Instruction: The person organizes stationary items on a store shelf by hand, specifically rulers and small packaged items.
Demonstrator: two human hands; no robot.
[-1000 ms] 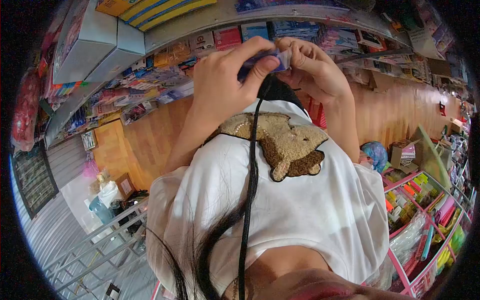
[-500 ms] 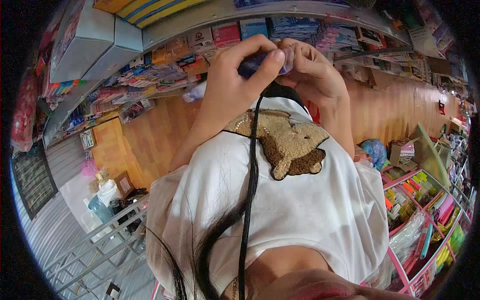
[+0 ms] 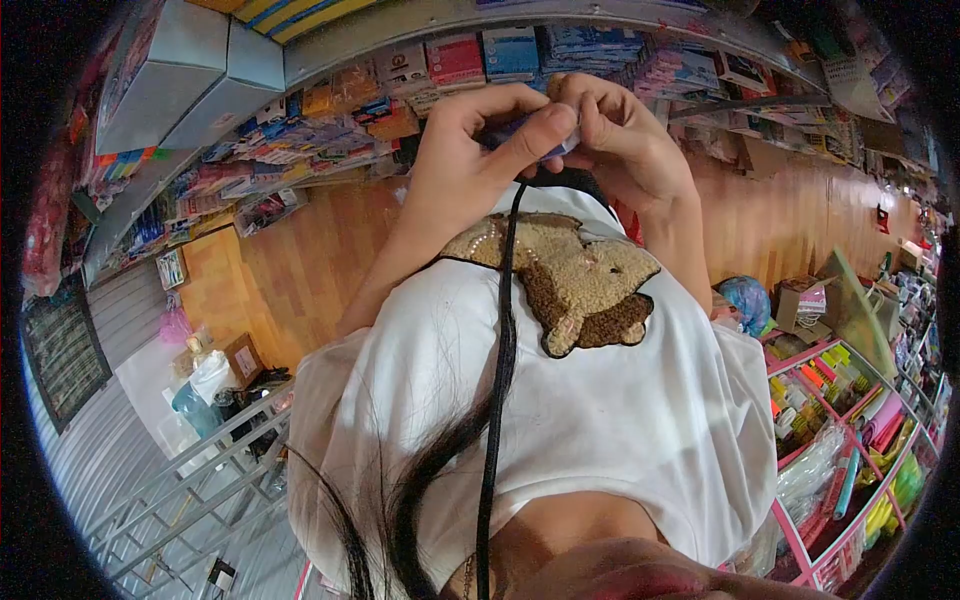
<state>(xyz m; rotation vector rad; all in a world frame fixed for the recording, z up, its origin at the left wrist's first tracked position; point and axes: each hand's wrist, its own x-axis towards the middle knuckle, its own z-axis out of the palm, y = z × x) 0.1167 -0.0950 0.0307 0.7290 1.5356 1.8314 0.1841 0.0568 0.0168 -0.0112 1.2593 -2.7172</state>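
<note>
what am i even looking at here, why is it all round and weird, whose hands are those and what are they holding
This comes from a camera worn on a person's head, looking down through a very wide lens, which bends everything round. You see their own white shirt with a fuzzy brown patch and a black cord hanging down. Both hands meet at the top: the left hand and right hand together pinch a small blue-purple item, mostly hidden by fingers. Around them are shop shelves of packaged goods and a wooden floor.

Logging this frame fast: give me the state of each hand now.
Left hand: closed, fingers pinching the small blue-purple item.
Right hand: closed, fingers on the same item.
</note>
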